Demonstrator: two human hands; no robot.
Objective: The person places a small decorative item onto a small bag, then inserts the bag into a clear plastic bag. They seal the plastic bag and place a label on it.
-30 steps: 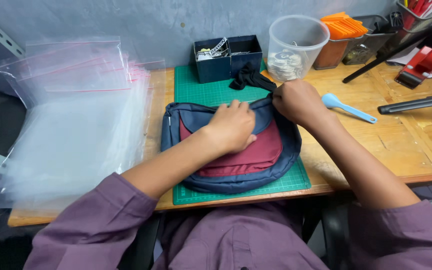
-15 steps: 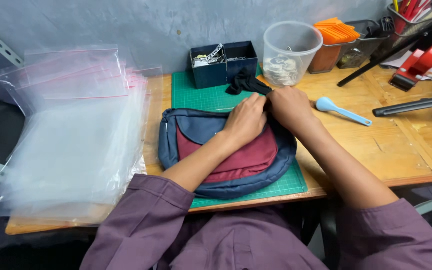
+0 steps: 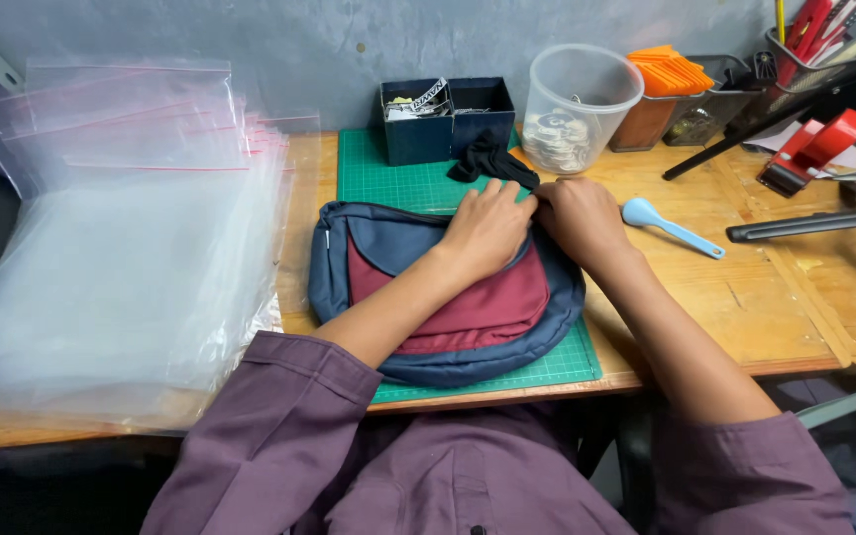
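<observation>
A navy and maroon bag (image 3: 448, 312) lies flat on a green cutting mat (image 3: 388, 178) in front of me. My left hand (image 3: 487, 233) rests on the bag's upper right part, with its fingers curled over the top edge. Right beside it, and touching it, my right hand (image 3: 579, 220) pinches the same top corner of the bag. From that corner a black strap (image 3: 492, 159) runs back toward the wall. My purple sleeves fill the bottom of the view.
A thick stack of clear zip bags (image 3: 121, 248) covers the table's left side. At the back stand two navy boxes (image 3: 448, 119), a clear tub (image 3: 582, 94) and an orange-filled container (image 3: 671, 69). To the right lie a light blue scoop (image 3: 671, 226), a black bar (image 3: 804, 223) and a red tape dispenser (image 3: 814, 149).
My left hand slid right along the bag's top edge to meet the right hand. The right hand went from a fist on the strap to a flatter pinch at the corner.
</observation>
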